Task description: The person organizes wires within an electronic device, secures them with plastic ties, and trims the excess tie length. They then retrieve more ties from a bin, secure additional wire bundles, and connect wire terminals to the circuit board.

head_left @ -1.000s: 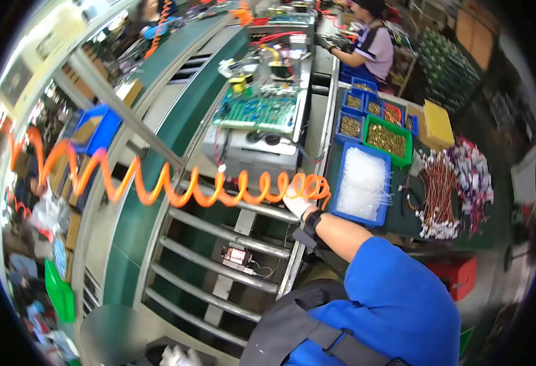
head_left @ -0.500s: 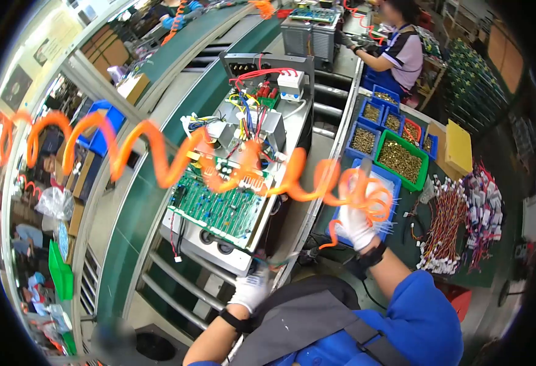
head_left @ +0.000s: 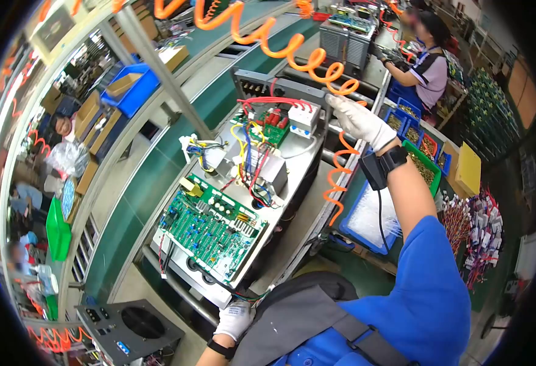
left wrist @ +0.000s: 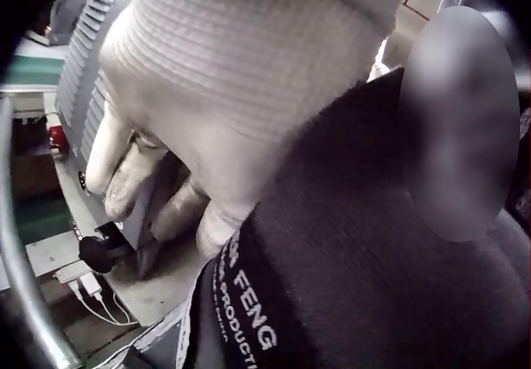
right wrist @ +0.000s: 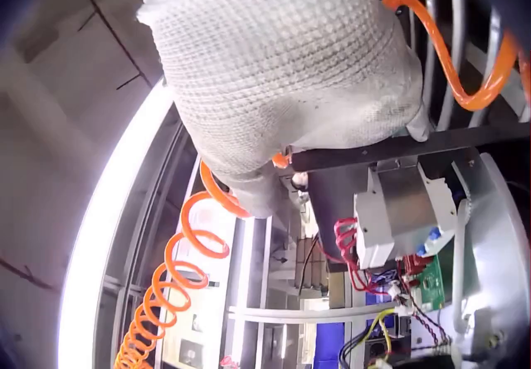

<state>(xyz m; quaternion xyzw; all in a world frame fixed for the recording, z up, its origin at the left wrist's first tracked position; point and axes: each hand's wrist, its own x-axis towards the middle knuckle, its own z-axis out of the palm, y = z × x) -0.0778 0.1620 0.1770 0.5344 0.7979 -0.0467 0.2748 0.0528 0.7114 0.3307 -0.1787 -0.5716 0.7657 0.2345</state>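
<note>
An uncovered machine chassis point(head_left: 286, 201) lies on the roller conveyor. It bears a green circuit board point(head_left: 210, 232), coloured wires and a white block point(head_left: 303, 119). My gloved left hand point(head_left: 236, 318) grips its near end; in the left wrist view the fingers point(left wrist: 129, 188) curl over the edge beside a grey ribbed side. At the far right corner, my gloved right hand point(head_left: 360, 122) reaches out with straight fingers, right at the dark end panel point(right wrist: 465, 141) in the right wrist view. An orange coiled hose point(head_left: 295, 46) passes behind that hand.
To the right stand a blue tray point(head_left: 371, 216) of clear plastic pieces, small bins of brass-coloured parts, and wire bundles point(head_left: 478, 226). A dark panel with a round opening point(head_left: 131, 329) sits at lower left. Another machine point(head_left: 344, 46) and a person point(head_left: 429, 70) are farther along the line.
The chassis has come nearer along the rollers. My left hand has risen to its near end. My right hand has moved from over the blue tray to the far corner, and the hose hangs higher.
</note>
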